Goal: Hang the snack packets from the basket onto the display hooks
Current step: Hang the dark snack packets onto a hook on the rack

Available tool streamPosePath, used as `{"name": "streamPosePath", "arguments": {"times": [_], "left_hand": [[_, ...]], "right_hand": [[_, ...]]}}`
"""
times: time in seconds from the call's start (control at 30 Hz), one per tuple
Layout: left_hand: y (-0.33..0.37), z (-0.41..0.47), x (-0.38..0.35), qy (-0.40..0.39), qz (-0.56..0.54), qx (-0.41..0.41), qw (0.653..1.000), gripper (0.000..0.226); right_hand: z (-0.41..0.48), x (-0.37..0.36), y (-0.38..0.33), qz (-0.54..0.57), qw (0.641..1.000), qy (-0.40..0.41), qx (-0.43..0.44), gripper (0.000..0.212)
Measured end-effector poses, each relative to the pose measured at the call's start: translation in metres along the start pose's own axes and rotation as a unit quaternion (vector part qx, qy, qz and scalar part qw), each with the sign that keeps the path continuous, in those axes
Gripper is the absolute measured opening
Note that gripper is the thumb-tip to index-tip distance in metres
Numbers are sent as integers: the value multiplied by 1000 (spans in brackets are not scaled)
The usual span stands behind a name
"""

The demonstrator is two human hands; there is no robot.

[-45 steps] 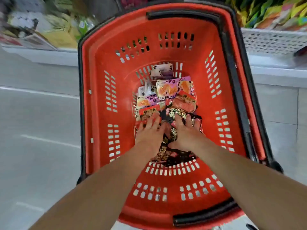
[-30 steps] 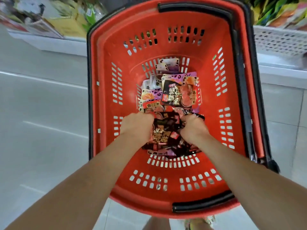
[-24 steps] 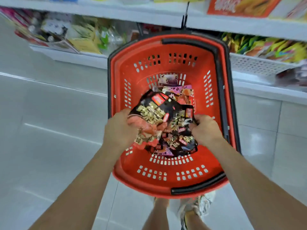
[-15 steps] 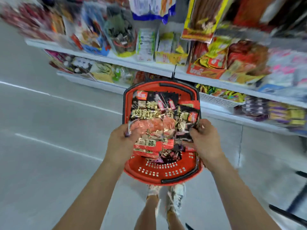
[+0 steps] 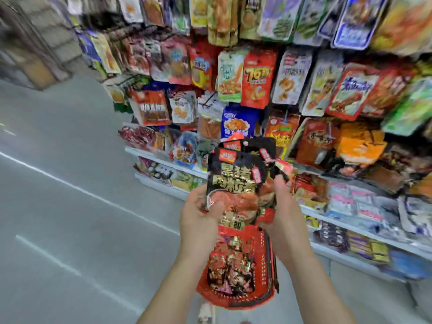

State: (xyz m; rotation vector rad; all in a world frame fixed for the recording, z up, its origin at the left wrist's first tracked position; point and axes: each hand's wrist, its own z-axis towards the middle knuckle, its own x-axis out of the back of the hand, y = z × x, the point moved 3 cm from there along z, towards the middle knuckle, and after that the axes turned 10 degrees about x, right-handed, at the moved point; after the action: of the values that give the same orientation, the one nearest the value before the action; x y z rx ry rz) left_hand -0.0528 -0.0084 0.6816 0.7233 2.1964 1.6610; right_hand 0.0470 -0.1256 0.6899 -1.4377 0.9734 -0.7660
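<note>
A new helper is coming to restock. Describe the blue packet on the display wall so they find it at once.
Start at the wall of hanging packets, then look just above the black packets held in both hands. The blue packet hangs there, below a red packet with big yellow numerals. It is the only deep-blue one there, among red and orange packs.

Held snack packets [image 5: 238, 181] hide the basket's [image 5: 259, 298] far end.
</note>
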Motion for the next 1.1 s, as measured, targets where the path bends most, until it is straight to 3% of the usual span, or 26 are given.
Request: {"name": "streamPosePath", "arguments": {"times": [0.03,0.13,0.23,0.43,0.53,0.63,0.73,0.8,0.93,1.03,1.1], "left_hand": [[11,-4,6,-1,1,-10,1000,38],[35,-8,31,-24,23,-18,999,47],[51,5,64,-54,60,-14,997,48],[107,46,157,-112,11,-61,992,78],[133,77,212,-95,25,-73,992,81],[143,100,260,-94,11,-64,993,64],[146,117,294,-119,8,-86,989,18],[152,128,309,-137,37,-111,984,24],[159,162,324,-162,83,-111,977,19],[164,191,326,-166,136,-108,971,16],[169,214,327,-158,122,-102,975,22]], "right_hand": [[-4,-9,-16,-3,1000,-9,22,46],[-12,-36,-50,-9,995,-38,92,19],[-17,-64,-71,-64,987,-56,133,9],[-21,-166,-87,-157,967,-16,202,43],[-30,-238,-88,-147,965,-31,215,57],[-35,-296,-89,-147,968,-77,187,53],[-27,-327,-90,-37,979,-172,105,29],[-23,-341,-97,-11,978,-202,57,22],[2,-362,-101,-23,985,-168,32,46],[23,-387,-99,9,986,-167,21,28],[44,-402,-97,35,984,-171,22,33]]}}
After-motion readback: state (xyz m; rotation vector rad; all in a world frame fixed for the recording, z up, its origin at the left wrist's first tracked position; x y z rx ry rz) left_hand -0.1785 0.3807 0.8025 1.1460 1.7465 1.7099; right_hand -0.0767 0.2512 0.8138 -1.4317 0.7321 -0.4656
